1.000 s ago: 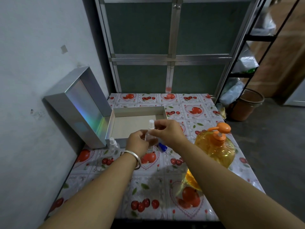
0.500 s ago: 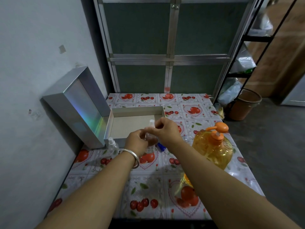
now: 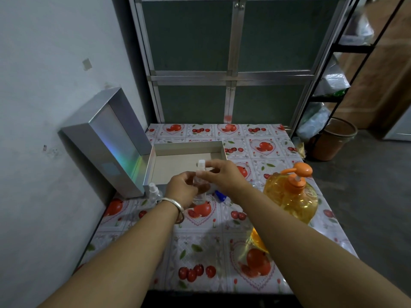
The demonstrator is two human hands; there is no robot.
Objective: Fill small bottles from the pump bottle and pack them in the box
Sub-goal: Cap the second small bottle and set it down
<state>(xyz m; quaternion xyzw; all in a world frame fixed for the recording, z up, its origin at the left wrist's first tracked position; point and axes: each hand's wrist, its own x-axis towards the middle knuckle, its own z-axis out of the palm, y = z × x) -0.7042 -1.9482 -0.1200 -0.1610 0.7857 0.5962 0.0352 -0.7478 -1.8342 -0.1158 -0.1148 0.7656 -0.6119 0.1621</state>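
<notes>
Bottle (image 3: 198, 187) still upright in my left hand (image 3: 182, 190); right hand (image 3: 223, 177) fingers stay pinched at its neck, white cap (image 3: 201, 163) now uncovered.

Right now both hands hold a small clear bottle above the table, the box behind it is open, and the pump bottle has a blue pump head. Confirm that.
Not quite. In the head view the pump bottle has an orange pump head, not blue. The rest stands: the left hand and right hand hold the small clear bottle above the table, and the box behind it is open.
</notes>
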